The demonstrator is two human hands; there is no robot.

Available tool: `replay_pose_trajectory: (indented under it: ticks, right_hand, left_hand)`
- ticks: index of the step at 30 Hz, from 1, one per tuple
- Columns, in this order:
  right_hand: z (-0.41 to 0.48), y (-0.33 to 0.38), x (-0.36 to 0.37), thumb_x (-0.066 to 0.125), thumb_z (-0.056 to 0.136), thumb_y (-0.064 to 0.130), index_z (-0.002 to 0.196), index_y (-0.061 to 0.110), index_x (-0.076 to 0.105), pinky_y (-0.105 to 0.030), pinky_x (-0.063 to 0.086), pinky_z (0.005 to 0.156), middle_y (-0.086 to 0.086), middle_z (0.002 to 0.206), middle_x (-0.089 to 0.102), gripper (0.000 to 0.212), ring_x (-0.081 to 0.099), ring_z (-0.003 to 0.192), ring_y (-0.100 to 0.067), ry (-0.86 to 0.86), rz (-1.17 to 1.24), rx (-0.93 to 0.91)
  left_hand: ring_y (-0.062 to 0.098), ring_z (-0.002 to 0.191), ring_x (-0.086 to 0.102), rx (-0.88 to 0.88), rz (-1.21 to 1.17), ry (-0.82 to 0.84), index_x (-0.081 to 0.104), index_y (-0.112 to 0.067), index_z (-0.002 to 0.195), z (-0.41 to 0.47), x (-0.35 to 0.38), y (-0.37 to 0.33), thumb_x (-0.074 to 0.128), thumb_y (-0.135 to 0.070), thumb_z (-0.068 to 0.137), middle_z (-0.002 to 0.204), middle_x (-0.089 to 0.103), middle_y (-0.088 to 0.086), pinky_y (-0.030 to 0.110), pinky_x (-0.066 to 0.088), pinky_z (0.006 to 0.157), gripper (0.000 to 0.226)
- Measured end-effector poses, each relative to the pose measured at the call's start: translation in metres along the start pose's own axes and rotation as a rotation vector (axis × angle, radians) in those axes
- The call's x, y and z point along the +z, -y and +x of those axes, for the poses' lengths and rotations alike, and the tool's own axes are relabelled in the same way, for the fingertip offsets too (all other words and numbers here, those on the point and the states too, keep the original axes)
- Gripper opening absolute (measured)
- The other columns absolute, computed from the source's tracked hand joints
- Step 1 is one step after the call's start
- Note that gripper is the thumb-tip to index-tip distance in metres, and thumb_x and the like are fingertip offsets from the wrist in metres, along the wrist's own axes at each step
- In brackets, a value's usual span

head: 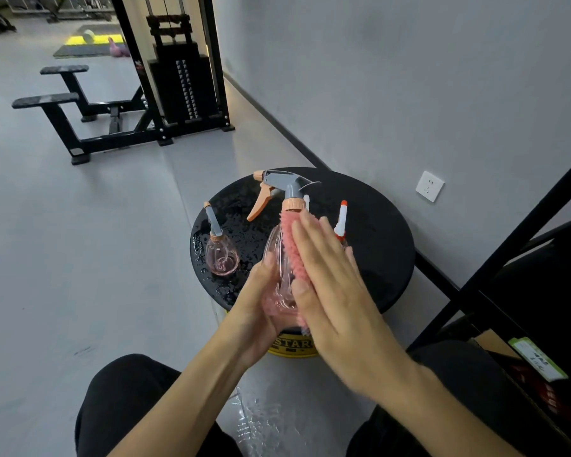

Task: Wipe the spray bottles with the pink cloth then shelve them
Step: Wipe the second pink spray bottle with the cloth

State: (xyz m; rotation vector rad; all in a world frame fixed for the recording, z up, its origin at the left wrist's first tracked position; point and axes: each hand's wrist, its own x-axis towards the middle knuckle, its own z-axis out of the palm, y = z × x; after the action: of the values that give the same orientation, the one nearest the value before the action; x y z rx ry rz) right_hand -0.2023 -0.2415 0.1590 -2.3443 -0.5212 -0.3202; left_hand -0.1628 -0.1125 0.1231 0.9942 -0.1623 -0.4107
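A clear pink spray bottle (279, 258) with a grey head and orange trigger is held upright above the round black stool top (383, 232). My left hand (261, 301) grips its lower body from the left. My right hand (330, 278) lies flat against its right side, fingers straight, pressing the nubby pink cloth (294, 252) onto it. A smaller round pink spray bottle (221, 255) stands on the wet left part of the stool. Behind my right hand a white and orange-red spray head (341, 222) of a third bottle sticks up; its body is hidden.
The stool has a yellow base (290, 347) and water drops on top. A black metal shelf frame (508, 258) with a cardboard box (524, 364) stands at the right. A grey wall with a socket (430, 186) is behind; gym machines (178, 80) stand far left. Water wets the floor between my knees.
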Motion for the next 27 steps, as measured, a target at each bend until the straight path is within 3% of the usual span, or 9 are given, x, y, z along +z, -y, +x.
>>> replay_pose_trajectory:
  ticks: [4,8,10,13,15,18,21,24,27]
  right_hand:
    - [-0.019,0.003,0.006,0.019,0.105,0.038,0.157,0.024,-0.001,-0.034,-0.007,0.12,0.014,0.164,-0.009,0.058,-0.011,0.15,-0.006,-0.007,-0.117,-0.017]
    - [-0.002,0.001,0.002,0.015,0.102,0.046,0.156,0.024,-0.002,-0.029,-0.01,0.121,0.014,0.164,-0.01,0.061,-0.015,0.149,-0.002,-0.014,-0.109,0.02]
    - [0.013,-0.003,-0.003,0.012,0.099,0.051,0.156,0.025,-0.001,-0.028,-0.011,0.121,0.015,0.163,-0.01,0.064,-0.017,0.147,0.002,-0.038,-0.069,0.06]
    - [0.025,-0.004,-0.005,0.009,0.097,0.054,0.157,0.024,0.001,-0.031,-0.009,0.122,0.014,0.164,-0.007,0.067,-0.018,0.146,0.003,-0.04,-0.07,0.071]
    - [0.02,-0.001,-0.001,0.012,0.101,0.049,0.157,0.022,0.0,-0.033,-0.007,0.122,0.012,0.164,-0.009,0.063,-0.018,0.147,0.0,-0.043,-0.118,0.029]
    - [-0.002,0.006,0.008,0.016,0.103,0.044,0.157,0.017,-0.001,-0.037,-0.003,0.122,0.008,0.165,-0.009,0.062,-0.013,0.15,-0.007,-0.033,-0.139,-0.018]
    - [-0.021,0.006,0.018,0.022,0.102,0.042,0.156,0.013,0.003,-0.039,0.003,0.121,0.003,0.165,-0.007,0.065,-0.008,0.152,-0.013,-0.041,-0.13,-0.043]
    - [-0.011,0.004,0.014,0.02,0.101,0.048,0.157,0.017,0.001,-0.037,-0.001,0.121,0.008,0.165,-0.008,0.067,-0.012,0.15,-0.008,-0.033,-0.076,-0.02]
    - [0.014,-0.003,0.001,0.017,0.097,0.056,0.157,0.024,0.0,-0.037,0.0,0.124,0.016,0.164,-0.008,0.07,-0.016,0.147,0.004,-0.036,0.045,0.054]
  left_hand:
    - [0.032,0.124,0.059,-0.013,-0.031,-0.06,0.063,-0.017,0.13,0.002,-0.005,0.002,0.083,-0.059,0.064,0.136,0.06,0.018,0.041,0.056,0.093,0.08]
    - [0.02,0.084,0.068,-0.054,-0.009,-0.031,0.077,-0.026,0.098,0.002,0.0,0.002,0.072,-0.045,0.076,0.103,0.069,0.005,0.033,0.055,0.061,0.03]
    - [0.013,0.073,0.072,-0.094,-0.034,-0.02,0.079,-0.025,0.092,0.001,0.004,0.001,0.064,-0.036,0.086,0.091,0.074,0.001,0.03,0.057,0.054,0.019]
    - [0.012,0.067,0.072,-0.114,-0.059,-0.013,0.068,-0.017,0.113,0.001,0.006,0.001,0.049,-0.038,0.092,0.085,0.075,0.001,0.029,0.058,0.055,0.035]
    - [0.013,0.069,0.072,-0.105,-0.068,-0.023,0.07,-0.015,0.106,0.003,0.0,0.001,0.048,-0.041,0.087,0.084,0.075,0.003,0.029,0.058,0.056,0.039]
    - [0.021,0.095,0.072,-0.077,-0.098,-0.078,0.071,-0.013,0.116,0.005,-0.005,-0.002,0.057,-0.049,0.086,0.108,0.074,0.011,0.034,0.061,0.076,0.049]
    - [0.025,0.111,0.069,-0.068,-0.119,-0.118,0.069,-0.013,0.122,0.004,-0.002,-0.003,0.05,-0.056,0.088,0.123,0.069,0.015,0.034,0.059,0.087,0.058]
    - [0.023,0.114,0.067,-0.077,-0.073,-0.096,0.069,-0.022,0.123,0.002,-0.001,0.002,0.05,-0.056,0.089,0.127,0.068,0.01,0.034,0.059,0.086,0.052]
    - [0.019,0.086,0.074,-0.123,-0.032,-0.072,0.075,-0.024,0.107,0.001,0.0,0.003,0.047,-0.056,0.085,0.101,0.076,0.005,0.036,0.061,0.064,0.048]
